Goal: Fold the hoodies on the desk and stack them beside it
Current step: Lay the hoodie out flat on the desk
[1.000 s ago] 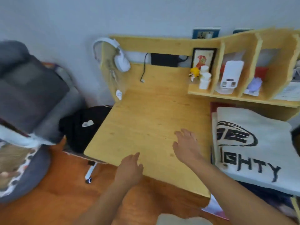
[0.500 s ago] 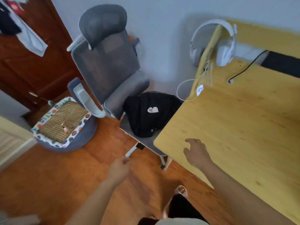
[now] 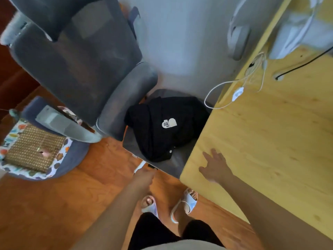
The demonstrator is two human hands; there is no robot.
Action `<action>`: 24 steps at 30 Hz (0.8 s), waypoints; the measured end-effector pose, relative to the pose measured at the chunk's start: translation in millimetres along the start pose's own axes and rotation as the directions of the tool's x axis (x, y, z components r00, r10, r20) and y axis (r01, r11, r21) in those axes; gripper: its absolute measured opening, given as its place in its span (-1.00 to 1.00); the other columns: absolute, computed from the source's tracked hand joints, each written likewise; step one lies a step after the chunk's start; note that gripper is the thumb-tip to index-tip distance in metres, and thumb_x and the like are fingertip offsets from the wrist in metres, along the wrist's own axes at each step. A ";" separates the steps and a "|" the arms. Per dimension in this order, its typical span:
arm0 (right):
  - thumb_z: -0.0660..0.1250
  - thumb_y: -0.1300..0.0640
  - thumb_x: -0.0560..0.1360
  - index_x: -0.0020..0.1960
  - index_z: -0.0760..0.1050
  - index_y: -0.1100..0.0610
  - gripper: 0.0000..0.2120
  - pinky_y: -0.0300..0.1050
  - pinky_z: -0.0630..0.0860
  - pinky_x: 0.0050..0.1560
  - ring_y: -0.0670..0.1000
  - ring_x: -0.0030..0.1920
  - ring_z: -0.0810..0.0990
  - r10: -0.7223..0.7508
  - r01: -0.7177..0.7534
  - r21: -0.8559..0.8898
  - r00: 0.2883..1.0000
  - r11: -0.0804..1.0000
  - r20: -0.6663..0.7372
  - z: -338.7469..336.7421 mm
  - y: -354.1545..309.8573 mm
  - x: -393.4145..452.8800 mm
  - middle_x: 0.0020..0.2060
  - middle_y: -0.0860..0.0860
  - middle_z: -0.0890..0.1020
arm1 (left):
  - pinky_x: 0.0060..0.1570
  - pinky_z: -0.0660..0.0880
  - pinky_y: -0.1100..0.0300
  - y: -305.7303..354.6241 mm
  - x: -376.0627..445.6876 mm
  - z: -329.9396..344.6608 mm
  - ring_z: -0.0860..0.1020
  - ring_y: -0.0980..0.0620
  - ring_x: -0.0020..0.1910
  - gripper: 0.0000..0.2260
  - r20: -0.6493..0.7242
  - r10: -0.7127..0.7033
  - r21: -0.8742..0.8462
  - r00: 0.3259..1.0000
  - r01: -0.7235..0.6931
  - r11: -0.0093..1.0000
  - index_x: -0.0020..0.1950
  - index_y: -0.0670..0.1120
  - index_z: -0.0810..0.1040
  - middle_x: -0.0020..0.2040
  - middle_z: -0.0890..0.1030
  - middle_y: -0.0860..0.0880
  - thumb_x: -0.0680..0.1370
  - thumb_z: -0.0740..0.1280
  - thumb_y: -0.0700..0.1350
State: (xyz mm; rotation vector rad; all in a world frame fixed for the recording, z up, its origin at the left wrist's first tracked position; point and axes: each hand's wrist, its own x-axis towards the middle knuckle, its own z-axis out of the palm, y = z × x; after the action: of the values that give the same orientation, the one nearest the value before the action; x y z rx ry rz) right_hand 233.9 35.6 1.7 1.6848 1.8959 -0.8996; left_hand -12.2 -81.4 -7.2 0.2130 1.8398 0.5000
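- A black hoodie (image 3: 167, 127) lies bunched on the seat of a grey office chair (image 3: 84, 69), a little above the frame's centre; a small pale heart-shaped patch shows on its front.
- The chair seat tucks against the left edge of the wooden desk (image 3: 270, 141), which fills the right side of the frame.
- The right hand (image 3: 215, 167) is over the desk's near left corner, fingers spread and fairly straight, gripping nothing; whether the palm touches the wood cannot be told.
- The left hand (image 3: 145, 176) reaches out low in the middle of the frame, just below the seat's front edge. Its fingers point away from the camera and are blurred, so how far it is open cannot be told; nothing is seen in it.
- White headphones (image 3: 295, 29) hang at the upper right, with a white cable (image 3: 234, 91) looping over the desk edge.
- A round cushioned bed (image 3: 36, 150) with a woven mat sits at the left on the wooden floor (image 3: 54, 204).
- Two feet in white slippers (image 3: 187, 202) stand at the bottom centre.
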 end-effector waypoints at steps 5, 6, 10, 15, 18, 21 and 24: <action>0.16 -0.03 0.69 0.65 0.07 0.08 -0.40 -0.14 -0.01 0.55 0.08 0.64 -0.07 0.028 -0.028 0.022 1.000 0.999 0.012 -12.1 -9.6 -4.0 0.64 0.06 -0.02 | -0.12 0.53 0.07 30.2 114.2 1.1 0.56 -0.08 -0.05 -0.49 0.003 -0.116 -0.092 0.993 0.116 0.989 0.28 -0.06 0.46 0.06 0.57 -0.06 0.50 0.48 0.22; 0.15 -0.01 0.69 0.65 0.08 0.10 -0.42 -0.16 -0.02 0.54 0.06 0.64 -0.09 0.044 -0.045 0.063 0.999 0.997 0.017 -9.0 -11.9 -6.3 0.64 0.06 -0.01 | -0.13 0.54 0.07 33.0 131.3 1.4 0.56 -0.06 -0.07 -0.48 0.020 -0.142 -0.116 0.990 0.143 0.983 0.27 -0.05 0.46 0.07 0.57 -0.07 0.49 0.49 0.23; 0.21 -0.03 0.66 0.65 0.04 0.05 -0.36 -0.07 -0.05 0.58 0.10 0.63 -0.17 0.102 -0.101 0.120 0.995 0.988 -0.008 25.3 -22.2 -15.0 0.64 0.04 -0.13 | 0.13 0.56 -0.01 45.6 157.7 -1.3 0.53 -0.04 -0.10 -0.57 0.078 -0.166 -0.219 0.983 0.179 0.959 0.21 -0.08 0.47 0.05 0.54 -0.08 0.51 0.51 0.13; 0.27 -0.01 0.64 0.65 0.04 0.06 -0.32 -0.12 -0.07 0.56 0.09 0.63 -0.13 0.157 -0.155 0.230 0.988 0.961 0.012 34.0 -36.2 -32.9 0.64 0.11 -0.09 | 0.23 0.57 -0.14 87.4 88.8 -34.4 0.62 -0.16 0.12 -0.79 -0.091 0.175 -0.292 0.980 -0.195 0.936 0.03 0.00 0.52 0.12 0.65 -0.04 0.46 0.42 0.01; 0.31 0.02 0.64 0.65 0.06 0.06 -0.32 -0.13 0.14 0.47 0.09 0.61 0.08 0.172 -0.188 0.451 0.982 0.873 0.078 11.1 -38.6 -51.4 0.63 0.09 0.05 | 0.02 0.65 0.00 162.5 6.0 -66.7 0.68 -0.08 0.00 -0.95 0.010 0.441 -0.360 0.898 -0.408 0.839 -0.02 -0.03 0.60 -0.01 0.72 -0.04 0.55 0.38 -0.16; 0.35 0.03 0.62 0.65 0.06 -0.05 -0.29 -0.13 0.29 0.28 0.09 0.51 0.32 0.134 -0.106 0.650 0.991 0.752 0.007 -38.9 -48.8 -76.8 0.58 0.04 0.26 | -0.08 0.64 0.05 242.5 -68.7 -98.5 0.70 -0.11 -0.06 -0.92 0.151 0.646 -0.248 0.748 -0.604 0.757 -0.01 -0.10 0.64 -0.09 0.73 -0.11 0.55 0.36 -0.22; 0.42 0.02 0.58 0.62 0.05 -0.19 -0.24 -0.12 0.42 0.22 -0.03 0.50 0.33 -0.007 0.207 0.682 0.959 0.701 -0.283 -121.1 -74.9 -123.6 0.58 -0.14 0.23 | 0.09 0.56 -0.02 297.1 -146.2 -113.0 0.69 -0.16 0.04 -0.87 0.273 0.713 -0.083 0.646 -0.723 0.686 -0.01 -0.12 0.65 -0.03 0.71 -0.15 0.48 0.40 -0.14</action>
State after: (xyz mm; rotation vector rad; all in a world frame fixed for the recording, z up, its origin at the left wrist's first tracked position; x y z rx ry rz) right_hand 190.5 34.0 185.2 2.2250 1.9583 -1.7021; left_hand -101.5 101.0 277.7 1.0267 1.4162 0.9357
